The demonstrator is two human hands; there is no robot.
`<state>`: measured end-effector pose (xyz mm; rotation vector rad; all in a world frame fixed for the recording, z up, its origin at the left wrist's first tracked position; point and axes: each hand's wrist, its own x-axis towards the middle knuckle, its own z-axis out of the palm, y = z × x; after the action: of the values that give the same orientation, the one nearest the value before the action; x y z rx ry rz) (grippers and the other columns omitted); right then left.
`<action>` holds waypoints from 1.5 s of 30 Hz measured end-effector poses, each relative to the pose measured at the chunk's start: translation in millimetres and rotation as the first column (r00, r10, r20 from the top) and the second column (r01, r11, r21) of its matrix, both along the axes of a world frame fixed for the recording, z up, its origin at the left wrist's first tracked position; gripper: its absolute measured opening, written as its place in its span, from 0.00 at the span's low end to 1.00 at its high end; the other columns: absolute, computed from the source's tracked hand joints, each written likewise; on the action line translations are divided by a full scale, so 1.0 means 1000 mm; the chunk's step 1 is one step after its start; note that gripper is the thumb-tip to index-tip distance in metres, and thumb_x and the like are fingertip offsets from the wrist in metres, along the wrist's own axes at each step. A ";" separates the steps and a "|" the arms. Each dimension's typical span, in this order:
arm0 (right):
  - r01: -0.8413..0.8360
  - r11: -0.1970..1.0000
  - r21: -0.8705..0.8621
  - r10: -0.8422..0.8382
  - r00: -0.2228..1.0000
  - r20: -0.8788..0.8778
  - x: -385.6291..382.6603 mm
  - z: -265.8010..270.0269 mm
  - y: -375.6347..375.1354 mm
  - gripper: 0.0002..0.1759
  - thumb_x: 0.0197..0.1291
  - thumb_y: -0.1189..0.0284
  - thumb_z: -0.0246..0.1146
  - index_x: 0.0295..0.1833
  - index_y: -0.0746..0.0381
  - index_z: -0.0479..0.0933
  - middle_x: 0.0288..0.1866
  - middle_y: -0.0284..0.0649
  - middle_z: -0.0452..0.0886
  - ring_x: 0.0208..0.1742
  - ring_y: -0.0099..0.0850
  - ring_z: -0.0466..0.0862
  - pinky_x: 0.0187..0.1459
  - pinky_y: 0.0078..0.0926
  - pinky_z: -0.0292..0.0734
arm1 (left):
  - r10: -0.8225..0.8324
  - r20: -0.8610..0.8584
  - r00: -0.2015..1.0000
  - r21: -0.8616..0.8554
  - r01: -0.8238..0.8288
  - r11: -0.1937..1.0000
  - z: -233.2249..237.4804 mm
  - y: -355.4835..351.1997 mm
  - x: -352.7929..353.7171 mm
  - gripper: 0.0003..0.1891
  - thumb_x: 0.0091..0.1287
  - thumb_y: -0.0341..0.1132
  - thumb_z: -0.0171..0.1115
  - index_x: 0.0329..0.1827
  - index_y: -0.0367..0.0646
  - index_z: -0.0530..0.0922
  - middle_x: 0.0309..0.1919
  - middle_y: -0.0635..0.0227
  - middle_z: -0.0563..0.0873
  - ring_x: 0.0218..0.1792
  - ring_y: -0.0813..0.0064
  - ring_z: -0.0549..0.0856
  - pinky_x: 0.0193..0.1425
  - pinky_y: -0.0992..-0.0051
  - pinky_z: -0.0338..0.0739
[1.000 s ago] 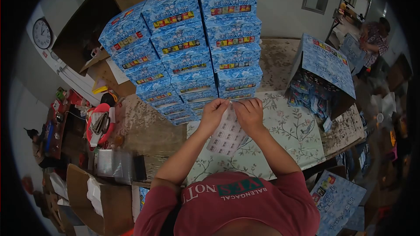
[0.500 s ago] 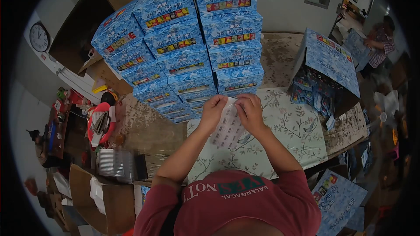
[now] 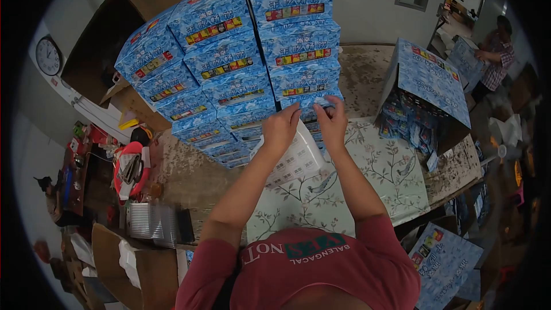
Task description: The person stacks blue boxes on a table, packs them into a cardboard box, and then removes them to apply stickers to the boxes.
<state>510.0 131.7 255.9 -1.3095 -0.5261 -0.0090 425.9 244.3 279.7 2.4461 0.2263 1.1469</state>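
My left hand is closed on a pale, curled sheet of stickers printed with rows of small dark characters. The sheet hangs below the fingers, over the flowered tablecloth. To its right, my right hand is raised with bent thumb and forefinger close together, in front of the right column of the box stack. Whatever lies between those fingertips is too small to make out. The stack of blue ice-patterned boxes stands just beyond both hands, with several boxes in each column.
An open blue carton with blue packets stands at the right of the table. At left are a red basin and open brown cartons. Another blue box lies low at right. A person holds a box in the background.
Both hands have moved up toward the boxes, and my right hand has come away from the sticker sheet. The sheet now curls beneath my left hand.
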 end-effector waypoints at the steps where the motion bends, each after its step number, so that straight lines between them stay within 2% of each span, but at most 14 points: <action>1: 0.084 0.996 -0.018 -0.083 0.996 0.017 -0.005 0.002 -0.002 0.08 0.59 0.74 0.61 0.44 0.65 0.74 0.22 0.31 0.75 0.20 0.18 0.71 0.21 0.18 0.65 | 0.011 -0.034 0.999 -0.036 -0.013 0.999 0.003 -0.001 -0.001 0.12 0.59 0.36 0.64 0.44 0.43 0.82 0.28 0.57 0.85 0.25 0.63 0.85 0.27 0.71 0.77; 3: 0.163 0.986 -0.037 -0.162 0.986 0.034 -0.007 -0.002 -0.002 0.10 0.59 0.75 0.61 0.46 0.64 0.74 0.22 0.34 0.77 0.19 0.21 0.74 0.20 0.20 0.67 | 0.026 -0.070 0.997 -0.075 -0.031 0.997 0.002 -0.001 0.000 0.11 0.59 0.36 0.64 0.43 0.43 0.83 0.29 0.56 0.85 0.26 0.63 0.85 0.28 0.71 0.78; 5: 0.394 0.917 -0.065 -0.267 0.727 0.633 -0.004 -0.009 -0.002 0.13 0.59 0.73 0.61 0.50 0.62 0.74 0.25 0.40 0.80 0.21 0.29 0.79 0.21 0.25 0.70 | 0.016 -0.035 0.999 -0.047 -0.018 0.999 -0.001 0.001 0.002 0.12 0.59 0.36 0.64 0.44 0.43 0.83 0.28 0.57 0.85 0.25 0.64 0.85 0.28 0.72 0.77; 8: 0.458 0.831 -0.315 -0.108 0.688 0.717 -0.005 0.000 -0.010 0.11 0.60 0.70 0.60 0.48 0.61 0.75 0.28 0.43 0.81 0.23 0.34 0.82 0.22 0.29 0.72 | 0.025 -0.078 0.997 -0.046 -0.028 0.999 0.000 0.002 0.001 0.12 0.59 0.36 0.64 0.44 0.43 0.83 0.28 0.56 0.84 0.24 0.63 0.84 0.27 0.71 0.77; 12: 0.517 0.723 -0.457 -0.104 0.736 0.669 -0.009 0.030 -0.036 0.10 0.61 0.67 0.59 0.45 0.61 0.76 0.27 0.42 0.80 0.23 0.33 0.80 0.24 0.26 0.71 | -0.023 -0.048 0.999 -0.084 0.019 0.996 0.009 0.000 -0.012 0.12 0.60 0.35 0.63 0.44 0.42 0.82 0.26 0.59 0.85 0.22 0.71 0.84 0.27 0.75 0.75; 17: -0.027 0.946 -0.323 0.078 0.986 0.145 -0.062 0.040 -0.076 0.10 0.59 0.68 0.61 0.37 0.65 0.76 0.26 0.34 0.77 0.25 0.20 0.73 0.28 0.17 0.67 | 0.072 0.203 0.976 -0.560 0.055 0.827 0.035 -0.014 -0.047 0.12 0.65 0.33 0.59 0.48 0.38 0.80 0.28 0.70 0.82 0.29 0.88 0.74 0.33 0.83 0.70; 22: -0.147 0.965 -0.218 0.156 0.987 0.025 -0.099 0.020 -0.074 0.08 0.59 0.72 0.62 0.35 0.66 0.75 0.27 0.29 0.75 0.27 0.15 0.70 0.29 0.14 0.65 | 0.188 0.282 0.941 -0.626 0.032 0.779 0.033 -0.009 -0.055 0.12 0.66 0.33 0.58 0.48 0.37 0.79 0.30 0.70 0.83 0.31 0.87 0.76 0.36 0.83 0.71; 25: -0.118 0.984 -0.136 0.138 0.979 0.151 -0.100 0.017 -0.069 0.06 0.59 0.73 0.62 0.35 0.65 0.75 0.26 0.28 0.75 0.27 0.14 0.70 0.29 0.13 0.65 | 0.161 0.309 0.937 -0.609 0.065 0.791 0.028 -0.008 -0.060 0.15 0.65 0.35 0.59 0.51 0.37 0.78 0.38 0.64 0.83 0.38 0.81 0.79 0.40 0.81 0.73; 29: -0.215 0.976 -0.018 0.213 0.975 -0.066 -0.095 0.023 -0.071 0.06 0.59 0.72 0.62 0.36 0.65 0.76 0.26 0.28 0.76 0.26 0.14 0.70 0.28 0.13 0.65 | 0.043 0.219 0.975 0.034 -0.052 0.998 0.056 -0.024 -0.093 0.23 0.58 0.36 0.66 0.56 0.41 0.75 0.55 0.56 0.77 0.52 0.65 0.78 0.60 0.61 0.64; 30: -0.216 0.976 -0.017 0.215 0.975 -0.064 -0.096 0.025 -0.071 0.06 0.59 0.72 0.62 0.36 0.65 0.76 0.26 0.28 0.76 0.26 0.14 0.70 0.28 0.13 0.65 | -0.088 0.088 0.992 0.293 0.059 0.954 0.063 -0.030 -0.102 0.26 0.56 0.37 0.67 0.58 0.42 0.74 0.58 0.56 0.74 0.56 0.61 0.76 0.66 0.54 0.57; 34: -0.281 0.957 -0.075 0.280 0.960 -0.017 -0.103 0.031 -0.075 0.06 0.60 0.72 0.62 0.36 0.65 0.76 0.26 0.27 0.76 0.27 0.14 0.70 0.28 0.12 0.65 | -0.174 -0.102 0.979 0.297 0.197 0.934 0.058 -0.032 -0.112 0.20 0.54 0.40 0.67 0.50 0.46 0.78 0.52 0.60 0.78 0.55 0.64 0.76 0.67 0.45 0.48; 39: -0.219 0.957 -0.188 0.233 0.971 0.053 -0.107 0.045 -0.079 0.05 0.57 0.74 0.63 0.36 0.64 0.76 0.26 0.30 0.77 0.27 0.18 0.73 0.29 0.16 0.68 | -0.286 -0.159 0.945 0.077 0.301 0.950 0.049 -0.028 -0.116 0.07 0.54 0.35 0.67 0.33 0.44 0.83 0.26 0.63 0.83 0.36 0.64 0.82 0.59 0.58 0.67; 42: 0.294 0.945 -0.143 -0.148 0.776 0.614 -0.108 0.070 -0.078 0.04 0.54 0.76 0.64 0.35 0.63 0.76 0.29 0.35 0.78 0.31 0.27 0.77 0.32 0.23 0.70 | -0.325 -0.126 0.937 0.071 0.336 0.939 0.050 -0.029 -0.117 0.05 0.55 0.33 0.66 0.32 0.43 0.83 0.22 0.63 0.81 0.29 0.63 0.81 0.50 0.62 0.72; 45: 0.096 0.919 -0.382 0.205 0.711 0.673 -0.099 0.072 -0.092 0.08 0.52 0.76 0.64 0.39 0.63 0.76 0.33 0.36 0.77 0.37 0.31 0.76 0.45 0.25 0.67 | -0.448 -0.285 0.848 -0.167 0.416 0.894 0.057 -0.026 -0.119 0.05 0.57 0.35 0.63 0.32 0.44 0.83 0.27 0.65 0.84 0.33 0.63 0.82 0.51 0.64 0.70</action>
<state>410.9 39.5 327.9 -1.6760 -1.2852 -0.3929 306.9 217.9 336.4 2.4082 -0.1712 0.5327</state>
